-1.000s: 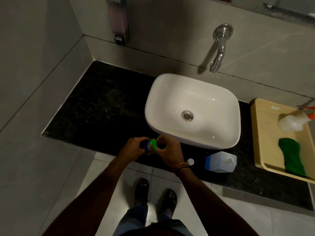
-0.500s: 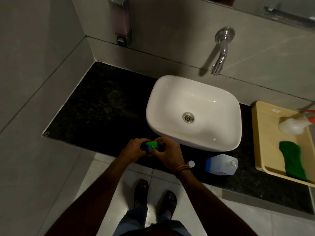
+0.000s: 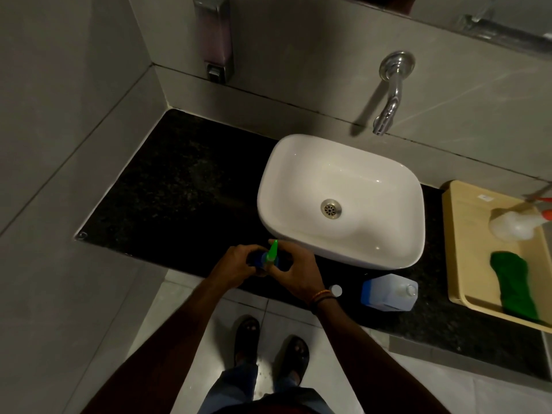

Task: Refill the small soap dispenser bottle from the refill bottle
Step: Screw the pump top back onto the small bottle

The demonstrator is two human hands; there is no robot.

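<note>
Over the counter's front edge, left of the basin, my left hand (image 3: 236, 265) grips the small blue soap dispenser bottle (image 3: 258, 259). My right hand (image 3: 294, 271) holds its green pump top (image 3: 272, 251), whose nozzle points away from me. The hands hide most of the bottle. The refill bottle (image 3: 388, 292), translucent with a blue label, lies on its side on the black counter to the right, its neck open. Its small white cap (image 3: 335, 290) sits beside it, near my right wrist.
A white basin (image 3: 340, 201) sits on the black counter (image 3: 179, 189) under a chrome wall tap (image 3: 389, 94). At the right, a beige tray (image 3: 466, 282) holds a spray bottle (image 3: 513, 224) and a green cloth (image 3: 513, 288). A wall soap dispenser (image 3: 213, 34) hangs at the back left.
The green pump top has turned between my fingers, its nozzle swinging round to point away from me. Both hands stay in the same spot on the bottle.
</note>
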